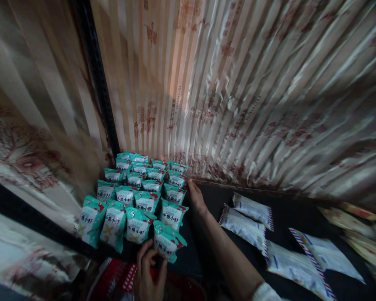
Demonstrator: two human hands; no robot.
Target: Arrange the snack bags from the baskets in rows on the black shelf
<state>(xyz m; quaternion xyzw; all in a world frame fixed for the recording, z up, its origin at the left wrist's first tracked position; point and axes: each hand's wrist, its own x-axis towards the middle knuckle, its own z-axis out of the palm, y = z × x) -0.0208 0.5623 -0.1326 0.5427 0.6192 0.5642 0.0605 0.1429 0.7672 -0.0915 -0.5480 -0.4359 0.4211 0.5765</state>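
Observation:
Teal-and-white snack bags (146, 202) stand in several rows on a dark shelf (203, 246), with dark characters on their fronts. My left hand (148, 269) is at the front edge, its fingers loosely bent and apart. Its fingertips are at the lower edge of the front right snack bag (167, 240), which leans a little; whether they press on it I cannot tell. Farther back, my right hand (196, 197) lies along the right side of the rows, fingers stretched out beside the rear bags. Nothing shows in its grasp.
Clear packets with striped ends (250, 230) lie flat to the right of my right arm. Blurred yellowish packages (363, 234) are at the far right. Patterned curtains (238, 83) hang behind and at left, with a dark upright post (98, 75) at the corner. Something red (115, 278) is below the front edge.

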